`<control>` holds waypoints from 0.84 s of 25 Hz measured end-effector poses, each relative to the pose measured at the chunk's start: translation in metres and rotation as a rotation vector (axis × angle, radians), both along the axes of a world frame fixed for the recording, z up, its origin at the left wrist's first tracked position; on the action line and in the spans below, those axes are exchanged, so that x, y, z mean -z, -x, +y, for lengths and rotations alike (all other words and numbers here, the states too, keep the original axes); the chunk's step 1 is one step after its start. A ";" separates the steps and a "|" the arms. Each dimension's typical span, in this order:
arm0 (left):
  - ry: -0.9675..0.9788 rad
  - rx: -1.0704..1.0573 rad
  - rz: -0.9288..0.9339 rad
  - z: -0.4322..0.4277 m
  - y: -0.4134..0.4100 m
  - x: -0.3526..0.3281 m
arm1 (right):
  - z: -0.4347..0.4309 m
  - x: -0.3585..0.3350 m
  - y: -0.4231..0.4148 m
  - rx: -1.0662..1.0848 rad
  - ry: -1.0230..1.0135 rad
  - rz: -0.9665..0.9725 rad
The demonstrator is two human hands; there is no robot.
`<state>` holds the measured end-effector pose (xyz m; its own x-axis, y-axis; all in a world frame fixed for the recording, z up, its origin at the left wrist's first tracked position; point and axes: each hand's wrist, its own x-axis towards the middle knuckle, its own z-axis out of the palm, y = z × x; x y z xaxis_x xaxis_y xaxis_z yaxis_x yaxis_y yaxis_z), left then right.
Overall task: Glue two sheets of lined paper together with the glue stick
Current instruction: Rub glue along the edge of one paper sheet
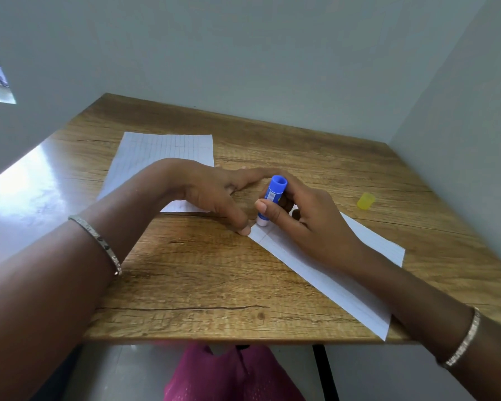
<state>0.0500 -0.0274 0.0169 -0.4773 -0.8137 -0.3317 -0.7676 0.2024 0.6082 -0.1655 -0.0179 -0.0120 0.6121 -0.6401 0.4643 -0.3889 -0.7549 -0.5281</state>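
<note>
Two lined sheets lie on the wooden table point(203, 279). The far sheet point(156, 157) lies flat at the back left. The near sheet point(339, 273) runs diagonally from the middle to the front right edge. My right hand point(307, 221) grips a blue glue stick point(272, 198), its white tip pressed down on the near sheet's upper corner. My left hand point(211, 189) has its fingers stretched out, and its thumb tip presses that same corner just left of the stick.
The glue stick's yellow cap point(366, 201) lies on the table at the right. Grey walls close in behind and to the right of the table. A black table leg point(324, 371) and pink fabric point(232, 374) show below the front edge.
</note>
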 end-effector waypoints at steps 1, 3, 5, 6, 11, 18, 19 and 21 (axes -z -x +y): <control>-0.006 0.005 0.002 -0.001 0.000 0.001 | -0.002 0.000 0.001 0.013 -0.004 -0.002; -0.018 0.009 0.015 -0.002 -0.001 0.001 | -0.006 0.000 0.004 0.028 -0.015 -0.004; -0.006 0.011 0.001 -0.002 -0.001 0.001 | -0.010 -0.001 0.007 0.041 -0.033 0.001; 0.008 0.017 -0.010 -0.002 -0.001 0.001 | -0.011 -0.002 0.008 0.051 -0.041 0.004; -0.033 -0.002 -0.064 -0.001 0.001 0.000 | -0.019 -0.004 0.014 0.084 -0.055 0.026; -0.039 0.032 -0.076 0.000 0.001 -0.003 | -0.033 -0.005 0.021 0.127 -0.077 0.028; -0.039 0.036 -0.073 -0.001 0.001 -0.003 | -0.035 -0.005 0.022 0.133 -0.077 0.027; -0.048 0.034 -0.067 -0.001 0.002 -0.004 | -0.038 -0.006 0.024 0.142 -0.069 0.022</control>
